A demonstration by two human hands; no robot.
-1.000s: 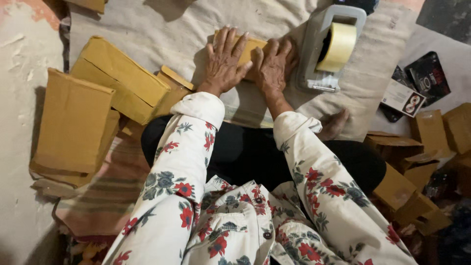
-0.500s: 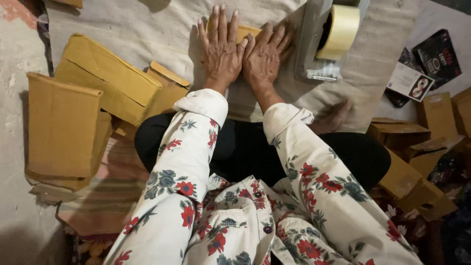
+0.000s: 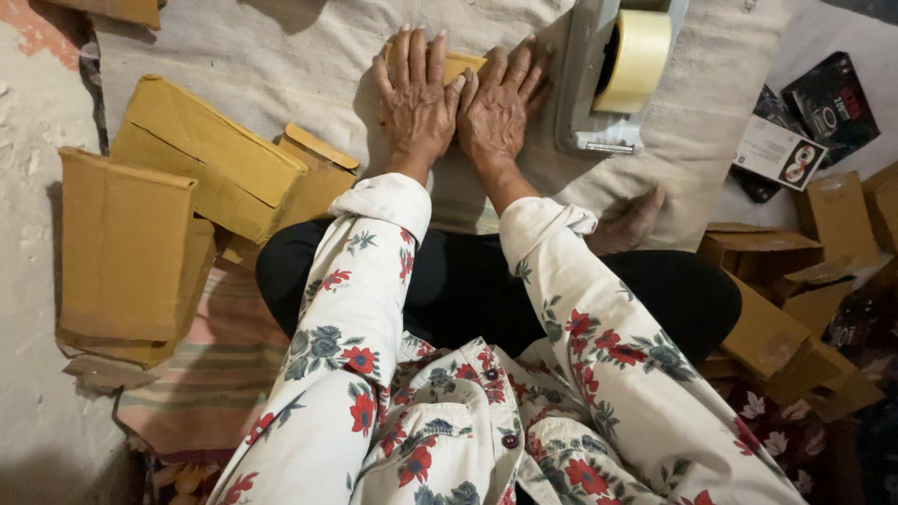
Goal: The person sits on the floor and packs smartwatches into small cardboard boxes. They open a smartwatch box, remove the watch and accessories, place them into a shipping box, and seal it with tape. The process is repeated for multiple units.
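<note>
Head view, looking down over a seated person's floral sleeves. The left hand (image 3: pixel 418 98) and the right hand (image 3: pixel 499 108) are lying flat, side by side with thumbs and forefingers touching, fingers stretched out and only slightly spread; neither is gripping anything. Both palms are pressing down on a small flat cardboard box (image 3: pixel 464 65), which is lying directly beneath and just ahead of them on the pale cloth (image 3: pixel 281 56) spread over the floor. Only a yellow-brown strip of the box is showing between and beyond the fingertips, so its long axis appears to be running left to right, across the line of the forearms; the two hands are sharing it about equally, with the left fingers reaching a little farther forward.

Just to the right of the right hand, a grey tape dispenser (image 3: pixel 585 89) is standing with its roll of pale yellow tape (image 3: pixel 641 58), cut off by the top edge. To the left, larger folded cardboard boxes (image 3: pixel 187 159) are leaning in a loose pile; more small cartons (image 3: pixel 776 309) are lying at the right, beside black and white printed packets (image 3: pixel 795 140). A bare foot (image 3: pixel 631 220) is showing near the right forearm.

The box's full outline, its flaps and any tape on it are hidden under the palms.
</note>
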